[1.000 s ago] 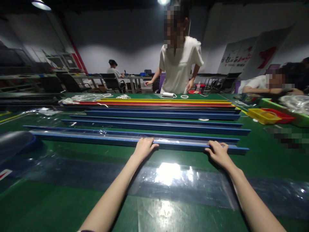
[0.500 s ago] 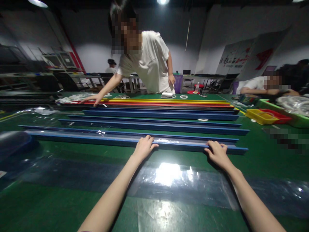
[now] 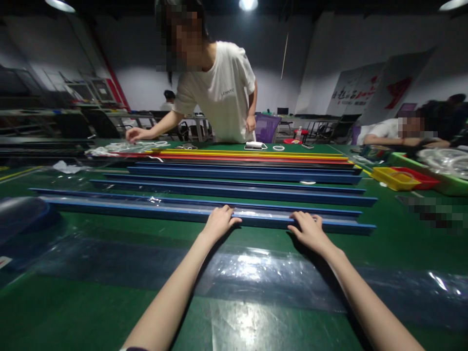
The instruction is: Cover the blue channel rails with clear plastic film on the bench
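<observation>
Head view: left hand [image 3: 218, 222] and right hand [image 3: 309, 229] both curled over the near edge of the nearest blue rail [image 3: 153, 210], lying lengthwise on the green desk [image 3: 402, 243]; best gripped evenly, kept level, clear of the plastic film [image 3: 256, 273].

A small line of lettering runs across the chest of the white T-shirt [image 3: 219, 92] worn by the person across the tabletop, too small to read. The wall banner [image 3: 360, 90] carries red and dark characters, also illegible.
</observation>
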Demonstrator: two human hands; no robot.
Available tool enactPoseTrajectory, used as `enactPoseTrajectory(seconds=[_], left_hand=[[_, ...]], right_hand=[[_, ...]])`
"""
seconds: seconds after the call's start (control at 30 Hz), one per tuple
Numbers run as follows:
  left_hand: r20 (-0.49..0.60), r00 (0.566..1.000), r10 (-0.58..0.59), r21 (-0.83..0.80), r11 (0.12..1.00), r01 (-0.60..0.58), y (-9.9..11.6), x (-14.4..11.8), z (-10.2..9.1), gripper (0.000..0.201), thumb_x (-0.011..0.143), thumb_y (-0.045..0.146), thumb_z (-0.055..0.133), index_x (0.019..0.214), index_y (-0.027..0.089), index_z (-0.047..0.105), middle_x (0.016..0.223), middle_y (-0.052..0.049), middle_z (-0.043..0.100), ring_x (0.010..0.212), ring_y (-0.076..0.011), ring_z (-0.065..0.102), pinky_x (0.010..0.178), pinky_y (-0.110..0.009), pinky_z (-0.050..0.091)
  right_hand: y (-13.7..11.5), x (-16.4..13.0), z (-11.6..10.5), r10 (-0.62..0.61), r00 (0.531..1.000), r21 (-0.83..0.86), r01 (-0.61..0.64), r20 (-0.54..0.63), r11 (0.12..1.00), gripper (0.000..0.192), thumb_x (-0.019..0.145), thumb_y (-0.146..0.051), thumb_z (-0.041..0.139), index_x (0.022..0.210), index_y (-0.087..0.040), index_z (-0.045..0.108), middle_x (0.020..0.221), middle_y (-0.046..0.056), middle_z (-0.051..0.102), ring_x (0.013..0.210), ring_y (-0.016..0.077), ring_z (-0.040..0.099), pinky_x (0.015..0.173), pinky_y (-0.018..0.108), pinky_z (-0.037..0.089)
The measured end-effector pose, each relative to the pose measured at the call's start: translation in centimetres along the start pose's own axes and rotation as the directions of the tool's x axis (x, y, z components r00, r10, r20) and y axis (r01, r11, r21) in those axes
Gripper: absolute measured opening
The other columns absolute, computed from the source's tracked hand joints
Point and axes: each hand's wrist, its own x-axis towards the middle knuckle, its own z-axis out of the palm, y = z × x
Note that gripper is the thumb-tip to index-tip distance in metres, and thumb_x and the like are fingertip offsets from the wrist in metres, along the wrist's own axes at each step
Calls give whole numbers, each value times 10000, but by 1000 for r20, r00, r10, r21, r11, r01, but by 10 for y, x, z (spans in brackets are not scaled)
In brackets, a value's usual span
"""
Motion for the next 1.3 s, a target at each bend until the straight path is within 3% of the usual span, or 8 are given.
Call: enactPoseTrajectory(seconds=[0.13, 0.27, 0.53, 0.73, 0.9, 1.17, 1.3], left_hand=[[-36, 999, 5, -19, 1000, -6, 0, -2, 2, 419, 848, 520, 415, 934, 161, 614, 949, -83, 615, 893, -214, 577, 768, -312, 377], [-98, 995, 15, 2, 1000, -15, 2, -6, 4, 407, 860, 519, 388, 865, 164, 588, 906, -68, 612, 856, -200, 568, 743, -310, 354], [-189, 980, 57, 10, 998, -56, 1, -15, 11, 382, 893, 475, 337, 925, 173, 569, 912, -77, 603, 877, -210, 521, 759, -327, 329], [-239, 971, -23, -19, 1000, 19, -3, -19, 11, 406, 871, 514, 361, 963, 185, 579, 933, -72, 610, 906, -212, 511, 814, -347, 317], [-279, 957, -81, -19, 997, 79, -6, -20, 11, 430, 861, 541, 356, 970, 192, 581, 932, -68, 619, 907, -212, 508, 823, -352, 309], [-290, 950, -114, -17, 993, 114, -7, -18, 14, 438, 870, 532, 336, 979, 192, 590, 948, -74, 623, 927, -222, 505, 840, -366, 302], [-292, 951, -97, -2, 995, 101, -7, -17, 16, 426, 867, 522, 355, 1012, 192, 582, 961, -77, 622, 935, -225, 507, 854, -362, 299]], right_hand=[[-47, 17, 0, -161, 987, 16, 161, -1, 987, 211, 829, -338, 469, 995, -213, 504, 977, 54, 600, 935, 202, 506, 828, 369, 263], [-72, 35, 4, -200, 980, 28, 200, 21, 979, 212, 812, -352, 518, 967, -208, 525, 953, 53, 601, 923, 197, 503, 756, 313, 297], [-78, 37, 15, -184, 983, -49, 185, 17, 982, 74, 836, -253, 469, 842, -197, 518, 881, 52, 597, 843, 186, 515, 676, 287, 301], [-77, 38, 17, -198, 980, -60, 198, 11, 978, 70, 833, -239, 452, 833, -200, 510, 859, 58, 595, 832, 188, 508, 664, 284, 292], [-64, 37, 14, -186, 982, -67, 186, 7, 980, 71, 826, -229, 450, 801, -197, 508, 832, 48, 593, 805, 180, 505, 653, 278, 282], [-3, 20, 9, -97, 994, -136, 90, -41, 987, 110, 836, -255, 416, 806, -196, 504, 820, 44, 582, 777, 179, 485, 646, 284, 265], [13, 17, 11, -55, 995, -177, 39, -87, 983, 121, 839, -257, 407, 804, -192, 503, 820, 47, 577, 783, 186, 478, 653, 294, 255]])
